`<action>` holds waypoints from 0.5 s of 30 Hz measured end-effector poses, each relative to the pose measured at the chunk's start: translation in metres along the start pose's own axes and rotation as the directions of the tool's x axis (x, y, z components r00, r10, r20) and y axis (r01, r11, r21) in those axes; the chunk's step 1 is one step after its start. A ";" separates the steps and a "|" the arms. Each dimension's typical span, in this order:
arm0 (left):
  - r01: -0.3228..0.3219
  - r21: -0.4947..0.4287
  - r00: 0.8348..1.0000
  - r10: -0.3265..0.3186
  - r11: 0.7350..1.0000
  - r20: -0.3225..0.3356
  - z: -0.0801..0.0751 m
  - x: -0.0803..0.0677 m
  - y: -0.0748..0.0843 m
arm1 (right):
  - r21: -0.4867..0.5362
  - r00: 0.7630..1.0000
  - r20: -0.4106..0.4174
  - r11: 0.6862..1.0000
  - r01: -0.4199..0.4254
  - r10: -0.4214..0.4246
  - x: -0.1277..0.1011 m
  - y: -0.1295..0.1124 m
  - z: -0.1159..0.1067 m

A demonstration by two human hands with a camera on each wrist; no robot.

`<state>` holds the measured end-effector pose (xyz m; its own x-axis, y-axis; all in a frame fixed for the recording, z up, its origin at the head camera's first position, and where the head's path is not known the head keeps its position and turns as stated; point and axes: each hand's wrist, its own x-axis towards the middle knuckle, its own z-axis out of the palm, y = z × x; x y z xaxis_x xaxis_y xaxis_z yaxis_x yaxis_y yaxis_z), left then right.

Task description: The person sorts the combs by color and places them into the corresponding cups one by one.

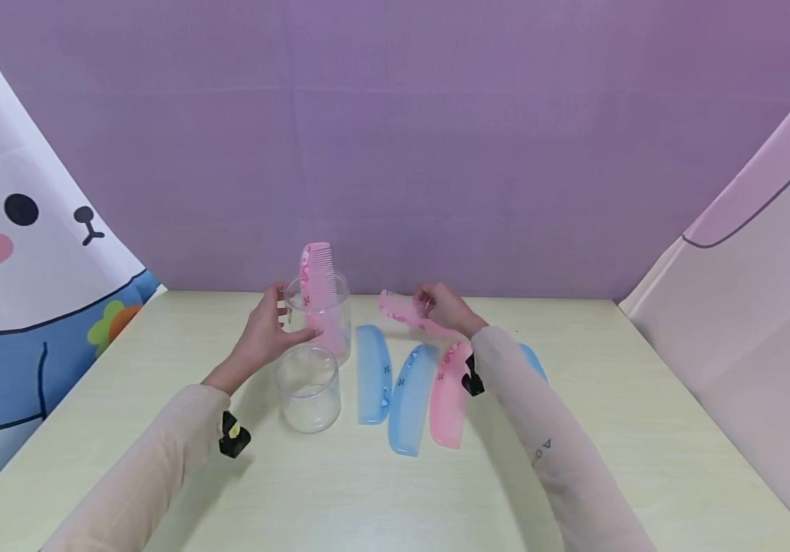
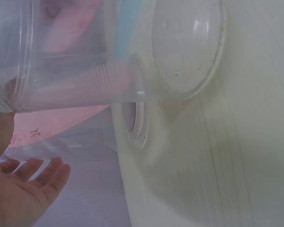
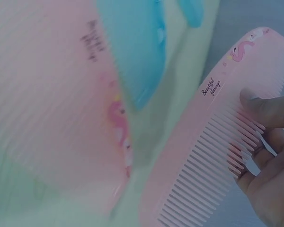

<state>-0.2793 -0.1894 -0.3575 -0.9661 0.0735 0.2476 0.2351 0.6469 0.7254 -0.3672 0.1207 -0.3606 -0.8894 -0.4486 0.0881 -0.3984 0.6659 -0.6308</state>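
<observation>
The left hand grips a clear jar holding one upright pink comb; a second jar stands empty. The right hand pinches another pink comb.

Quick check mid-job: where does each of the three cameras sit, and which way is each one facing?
Head: worn on the head, looking forward and down at the table; both sleeves show, left hand on the far cup, right hand holding a pink comb.
Left wrist: close beside the clear cups, low over the table; only the left palm shows.
Right wrist: looks along the held pink comb; fingers show.
Shared: head and right wrist both show that comb and the blue combs.
</observation>
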 end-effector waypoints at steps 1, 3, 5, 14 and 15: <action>-0.001 0.001 1.000 0.001 1.000 0.000 0.000 0.000 0.000 | 0.012 1.000 -0.008 1.000 0.006 -0.005 0.000 -0.001 -0.001; -0.002 0.002 1.000 0.002 1.000 -0.001 0.000 0.000 0.000 | 0.032 0.999 -0.031 0.999 0.019 -0.018 0.001 -0.003 -0.004; -0.005 0.004 1.000 0.005 1.000 -0.001 0.000 0.000 0.000 | 0.058 0.997 -0.062 0.997 0.046 -0.042 0.001 -0.006 -0.006; -0.015 -0.001 1.000 0.015 1.000 -0.003 0.000 0.000 0.000 | 0.275 0.984 -0.177 0.959 0.066 -0.016 0.004 -0.025 -0.012; -0.016 -0.001 1.000 0.016 1.000 -0.003 0.000 0.000 0.000 | 0.297 0.981 -0.192 0.952 0.076 -0.018 0.005 -0.028 -0.013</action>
<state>-0.2794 -0.1896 -0.3577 -0.9618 0.0816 0.2612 0.2508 0.6446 0.7222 -0.3631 0.1076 -0.3328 -0.9084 -0.3382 0.2460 -0.3801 0.4225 -0.8228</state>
